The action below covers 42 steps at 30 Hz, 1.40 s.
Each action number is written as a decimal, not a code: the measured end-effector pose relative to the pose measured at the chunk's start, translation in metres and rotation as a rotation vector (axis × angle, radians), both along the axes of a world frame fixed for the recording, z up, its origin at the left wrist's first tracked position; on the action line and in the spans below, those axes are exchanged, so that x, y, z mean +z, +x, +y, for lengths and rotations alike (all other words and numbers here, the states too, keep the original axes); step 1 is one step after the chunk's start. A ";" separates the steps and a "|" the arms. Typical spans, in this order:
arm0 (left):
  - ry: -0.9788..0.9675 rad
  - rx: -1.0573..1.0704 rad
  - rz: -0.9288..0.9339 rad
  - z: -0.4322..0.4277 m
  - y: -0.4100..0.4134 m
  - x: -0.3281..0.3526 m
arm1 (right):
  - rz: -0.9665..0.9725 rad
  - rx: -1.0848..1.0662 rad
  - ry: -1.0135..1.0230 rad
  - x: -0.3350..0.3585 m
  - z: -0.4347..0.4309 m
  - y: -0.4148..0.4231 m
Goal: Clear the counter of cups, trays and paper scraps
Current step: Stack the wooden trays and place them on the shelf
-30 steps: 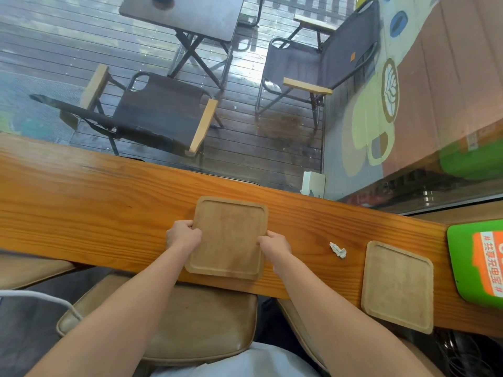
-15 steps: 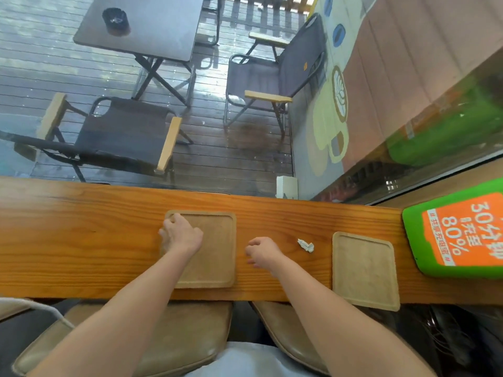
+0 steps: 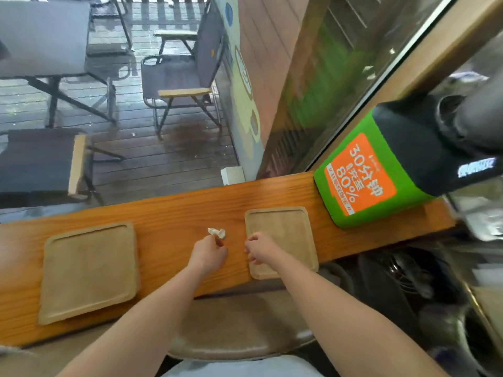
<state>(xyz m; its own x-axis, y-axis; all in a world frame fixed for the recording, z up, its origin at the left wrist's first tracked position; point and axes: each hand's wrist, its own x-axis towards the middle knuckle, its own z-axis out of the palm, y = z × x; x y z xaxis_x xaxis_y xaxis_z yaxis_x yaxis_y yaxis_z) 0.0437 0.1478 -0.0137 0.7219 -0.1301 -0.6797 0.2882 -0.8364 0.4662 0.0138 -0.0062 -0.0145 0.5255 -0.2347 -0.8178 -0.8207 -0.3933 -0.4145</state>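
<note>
We are in a café: a wooden window counter (image 3: pixel 174 213) carrying serving trays (image 3: pixel 89 270), a coffee-cup mural (image 3: pixel 245 85) outside, folding chairs (image 3: pixel 185 74) on the deck.

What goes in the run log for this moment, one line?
left hand: pinching paper scrap | right hand: over right tray, not gripping | left tray: on counter

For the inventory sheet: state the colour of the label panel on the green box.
Orange with white print, on the green box; head view.
</note>
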 end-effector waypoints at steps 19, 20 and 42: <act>0.093 -0.227 -0.024 -0.099 -0.017 -0.024 | -0.026 -0.153 -0.046 -0.013 -0.138 -0.060; 0.101 -0.228 -0.027 -0.099 -0.017 -0.026 | -0.034 -0.149 -0.064 -0.014 -0.139 -0.059; 0.168 0.303 -0.089 -0.122 -0.036 -0.052 | -0.052 -0.298 -0.386 -0.056 -0.129 -0.054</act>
